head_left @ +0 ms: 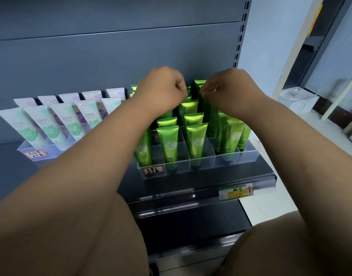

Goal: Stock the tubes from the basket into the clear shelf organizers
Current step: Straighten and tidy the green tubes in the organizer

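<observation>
A clear organizer on the dark shelf holds several upright green Chamomile tubes in rows. Both my hands reach over its back rows. My left hand has its fingers curled down and pinches the top of a green tube near the back. My right hand is curled the same way and pinches the top of another green tube just to the right. The fingertips themselves are mostly hidden by the knuckles. The basket is not in view.
A second clear organizer to the left holds several white tubes with green and purple prints. The shelf's front rail carries a price tag. A grey back panel stands behind, and a white wall and window sill lie to the right.
</observation>
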`<state>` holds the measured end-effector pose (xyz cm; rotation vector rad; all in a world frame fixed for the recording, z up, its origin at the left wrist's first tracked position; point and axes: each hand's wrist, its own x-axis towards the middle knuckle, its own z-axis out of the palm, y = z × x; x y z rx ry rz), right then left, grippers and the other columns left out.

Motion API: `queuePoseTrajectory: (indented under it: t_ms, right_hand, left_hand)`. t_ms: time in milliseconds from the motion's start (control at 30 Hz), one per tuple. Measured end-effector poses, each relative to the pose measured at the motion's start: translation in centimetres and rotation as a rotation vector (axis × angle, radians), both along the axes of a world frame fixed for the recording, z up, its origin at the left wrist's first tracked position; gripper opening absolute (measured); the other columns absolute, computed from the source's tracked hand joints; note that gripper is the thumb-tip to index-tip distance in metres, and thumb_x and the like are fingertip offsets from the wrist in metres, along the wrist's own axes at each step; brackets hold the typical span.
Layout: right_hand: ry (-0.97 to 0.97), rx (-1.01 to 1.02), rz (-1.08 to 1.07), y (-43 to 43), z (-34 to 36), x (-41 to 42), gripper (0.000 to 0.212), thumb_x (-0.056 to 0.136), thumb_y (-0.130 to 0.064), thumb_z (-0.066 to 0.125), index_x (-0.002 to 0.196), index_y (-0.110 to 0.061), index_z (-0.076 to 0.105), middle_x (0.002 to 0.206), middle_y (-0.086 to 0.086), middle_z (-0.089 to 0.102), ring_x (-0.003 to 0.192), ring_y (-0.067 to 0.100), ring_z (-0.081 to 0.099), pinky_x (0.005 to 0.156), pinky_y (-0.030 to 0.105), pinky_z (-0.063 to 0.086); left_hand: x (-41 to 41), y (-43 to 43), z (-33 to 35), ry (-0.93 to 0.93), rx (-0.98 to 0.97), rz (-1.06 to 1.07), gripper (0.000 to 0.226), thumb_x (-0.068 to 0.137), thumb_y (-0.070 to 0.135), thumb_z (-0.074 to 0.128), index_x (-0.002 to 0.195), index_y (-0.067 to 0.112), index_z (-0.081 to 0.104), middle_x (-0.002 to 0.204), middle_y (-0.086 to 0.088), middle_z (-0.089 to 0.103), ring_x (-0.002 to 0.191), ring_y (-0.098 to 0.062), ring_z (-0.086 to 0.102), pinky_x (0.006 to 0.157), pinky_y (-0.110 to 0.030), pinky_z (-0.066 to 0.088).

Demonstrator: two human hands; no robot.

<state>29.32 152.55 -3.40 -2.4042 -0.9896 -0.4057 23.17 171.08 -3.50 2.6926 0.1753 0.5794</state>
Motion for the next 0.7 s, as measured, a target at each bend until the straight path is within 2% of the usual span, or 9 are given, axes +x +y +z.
queuePoseTrajectory:
  t_ms: [133, 267, 400, 533, 600, 700]
  right_hand:
    - [0.004, -0.083, -0.005, 0.6, -0.2, 0.9, 0.017, 0.087, -0.022, 0.066, 0.094, -0.029, 0.080, 0.099, -0.004, 0.076, 0.098, 0.020, 0.067, 0.086, 0.037, 0.054]
    - [-0.046, -0.146, 0.004, 1.3, -0.1, 0.9, 0.020, 0.086, -0.020, 0.064, 0.094, -0.022, 0.081, 0.098, 0.001, 0.076, 0.096, 0.026, 0.067, 0.086, 0.040, 0.055]
    - [-0.058, -0.236, -0.015, 2.4, -0.1, 0.9, 0.022, 0.085, -0.023, 0.059, 0.092, -0.021, 0.080, 0.097, 0.005, 0.074, 0.096, 0.030, 0.066, 0.085, 0.043, 0.056]
    - [-0.070, -0.273, -0.052, 3.2, -0.2, 0.8, 0.033, 0.075, -0.035, 0.050, 0.091, -0.024, 0.078, 0.095, 0.002, 0.073, 0.095, 0.031, 0.065, 0.084, 0.045, 0.057]
    - [-0.096, -0.281, -0.052, 3.6, -0.3, 1.1, 0.039, 0.072, -0.037, 0.046, 0.091, -0.024, 0.078, 0.095, 0.003, 0.074, 0.096, 0.032, 0.065, 0.085, 0.045, 0.057]
    - [-0.101, -0.312, -0.064, 3.7, -0.5, 1.2, 0.031, 0.078, -0.032, 0.051, 0.092, -0.023, 0.078, 0.097, 0.003, 0.073, 0.102, 0.033, 0.061, 0.088, 0.046, 0.055]
  left_hand:
    - [0.9, 0.7, -0.1, 0.044, 0.082, -0.018, 0.018, 0.081, 0.033, 0.073, 0.065, 0.034, 0.064, 0.070, 0.022, 0.059, 0.092, -0.020, 0.066, 0.091, -0.045, 0.055]
    - [1.3, 1.3, -0.3, 0.063, 0.076, -0.036, 0.006, 0.079, 0.034, 0.072, 0.075, 0.031, 0.072, 0.072, 0.020, 0.063, 0.091, -0.021, 0.067, 0.089, -0.046, 0.056]
    - [1.3, 1.2, -0.5, 0.098, 0.113, -0.058, 0.011, 0.077, 0.033, 0.069, 0.083, 0.029, 0.078, 0.079, 0.015, 0.068, 0.091, -0.023, 0.066, 0.088, -0.046, 0.055]
    - [1.6, 1.0, -0.5, 0.111, 0.129, -0.046, 0.004, 0.077, 0.029, 0.072, 0.076, 0.031, 0.075, 0.084, 0.012, 0.070, 0.093, -0.022, 0.066, 0.090, -0.045, 0.055]
    - [1.6, 1.0, -0.6, 0.136, 0.146, -0.036, 0.008, 0.077, 0.028, 0.074, 0.071, 0.033, 0.072, 0.081, 0.014, 0.069, 0.093, -0.022, 0.066, 0.091, -0.045, 0.055]
    - [1.4, 1.0, -0.7, 0.150, 0.173, -0.043, 0.017, 0.079, 0.027, 0.075, 0.067, 0.036, 0.067, 0.083, 0.012, 0.069, 0.093, -0.023, 0.066, 0.091, -0.046, 0.054]
